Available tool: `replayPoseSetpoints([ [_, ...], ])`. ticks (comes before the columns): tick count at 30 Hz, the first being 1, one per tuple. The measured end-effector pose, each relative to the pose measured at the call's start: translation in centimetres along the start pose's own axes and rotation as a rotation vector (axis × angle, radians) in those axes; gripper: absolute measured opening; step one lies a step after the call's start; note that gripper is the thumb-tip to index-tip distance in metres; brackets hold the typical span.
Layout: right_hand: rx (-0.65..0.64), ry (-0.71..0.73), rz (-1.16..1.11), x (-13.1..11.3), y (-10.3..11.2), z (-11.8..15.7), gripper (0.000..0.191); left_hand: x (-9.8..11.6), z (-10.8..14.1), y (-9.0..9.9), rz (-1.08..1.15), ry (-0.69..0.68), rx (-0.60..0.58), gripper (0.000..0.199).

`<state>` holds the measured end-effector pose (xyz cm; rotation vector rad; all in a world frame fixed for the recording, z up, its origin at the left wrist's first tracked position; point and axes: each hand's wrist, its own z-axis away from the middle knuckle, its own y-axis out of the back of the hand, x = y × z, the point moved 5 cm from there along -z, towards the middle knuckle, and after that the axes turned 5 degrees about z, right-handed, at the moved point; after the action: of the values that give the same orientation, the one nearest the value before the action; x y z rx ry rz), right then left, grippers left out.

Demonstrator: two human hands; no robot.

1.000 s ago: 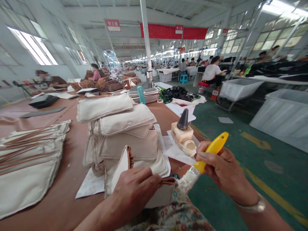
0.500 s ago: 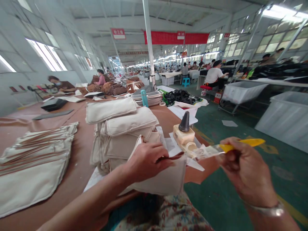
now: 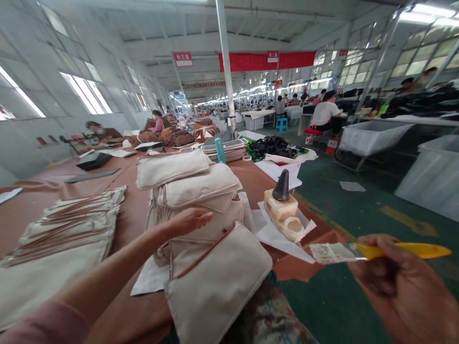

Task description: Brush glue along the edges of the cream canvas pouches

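Observation:
My right hand [image 3: 398, 282] grips the yellow handle of a flat paintbrush [image 3: 339, 252], its pale, clumped bristles pointing left. My left hand [image 3: 191, 221] has its fingers curled together, with nothing visible in them, in front of a stack of cream fabric pouches [image 3: 201, 184]. Below it, a single cream pouch [image 3: 220, 282] with a brown-edged opening slants over the table's front edge, above my lap; neither hand holds it. Between stack and brush stands a cut-open whitish plastic container [image 3: 283, 208] with a black cone [image 3: 281, 185] on top, on white paper.
More cream pouches with brown edges [image 3: 71, 229] lie overlapped in a row at left on the brown-covered table [image 3: 132, 177]. Behind the stack are a teal cylinder [image 3: 220, 150] and a tape roll [image 3: 247, 157]. A white bin [image 3: 373, 136] stands right; co-workers sit farther off.
My left hand has let go of the pouch and moved up and left towards the stack. The brush in my right hand has moved right and down, away from the container.

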<state>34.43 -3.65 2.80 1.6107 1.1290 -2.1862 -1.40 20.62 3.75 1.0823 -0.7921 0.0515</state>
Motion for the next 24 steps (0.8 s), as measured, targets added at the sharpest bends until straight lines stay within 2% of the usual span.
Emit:
replayPoseSetpoints([
  [2,0.009,-0.112,-0.043,2.8,-0.7,0.1,0.034,-1.9,-0.3,-2.5,-0.049,0.053,0.051,0.045],
  [4,-0.010,-0.147,-0.060,4.9,-1.3,-0.1,0.039,-2.5,-0.6,-5.6,-0.074,0.101,0.074,0.034],
  [6,-0.049,-0.165,-0.055,6.6,-1.7,-0.5,0.039,-2.4,-1.2,-8.3,-0.076,0.145,0.111,0.031],
  [9,-0.104,-0.172,-0.042,8.4,-2.1,-1.0,0.034,-1.8,-2.5,-10.7,-0.047,0.213,0.186,0.036],
  [12,-0.160,-0.142,-0.044,9.4,-2.8,-1.7,0.031,-1.1,-3.8,-12.0,0.040,0.230,0.189,0.033],
  [15,-0.194,-0.083,-0.034,9.8,-3.9,-2.9,0.030,0.4,-4.3,-13.3,0.205,0.161,0.091,0.031],
  [18,-0.225,0.016,0.014,9.4,-5.2,-4.0,0.030,2.4,-3.5,-14.2,0.382,0.075,-0.015,0.039],
  [24,-0.303,0.110,0.123,9.2,-7.9,-4.3,0.030,5.4,-1.2,-13.5,0.706,-0.034,-0.109,0.040],
])
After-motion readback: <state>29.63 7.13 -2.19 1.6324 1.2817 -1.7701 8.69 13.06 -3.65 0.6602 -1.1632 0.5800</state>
